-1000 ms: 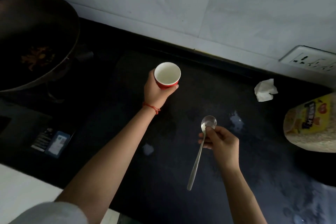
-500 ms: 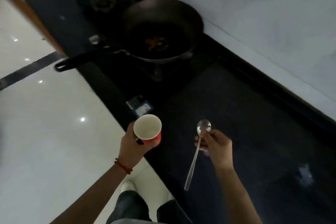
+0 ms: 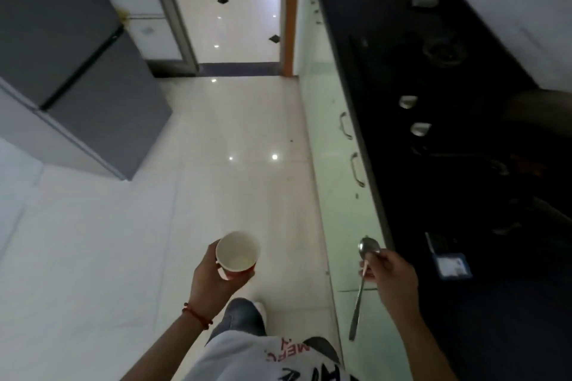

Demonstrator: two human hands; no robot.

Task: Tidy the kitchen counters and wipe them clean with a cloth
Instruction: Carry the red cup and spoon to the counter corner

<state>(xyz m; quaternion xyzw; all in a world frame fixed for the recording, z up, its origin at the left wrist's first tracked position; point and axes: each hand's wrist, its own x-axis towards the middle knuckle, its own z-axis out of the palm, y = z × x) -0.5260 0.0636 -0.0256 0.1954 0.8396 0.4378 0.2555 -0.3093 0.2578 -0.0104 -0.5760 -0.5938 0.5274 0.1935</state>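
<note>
Over the floor (image 3: 123, 257), the left hand (image 3: 216, 283) grips a red paper cup (image 3: 237, 252), the right hand (image 3: 390, 272) a metal spoon (image 3: 362, 281) beside the table (image 3: 464, 303).

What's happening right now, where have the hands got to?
A person stands on the pale floor beside the dark counter, facing along the kitchen toward a doorway. The left hand holds a red paper cup upright, seemingly empty. The right hand grips a metal spoon, bowl up, handle hanging down. No cloth is in view.

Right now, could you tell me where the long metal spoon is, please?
In the head view, the long metal spoon is in the right hand, bowl up, beside the black counter's edge, right of the red paper cup.
</note>
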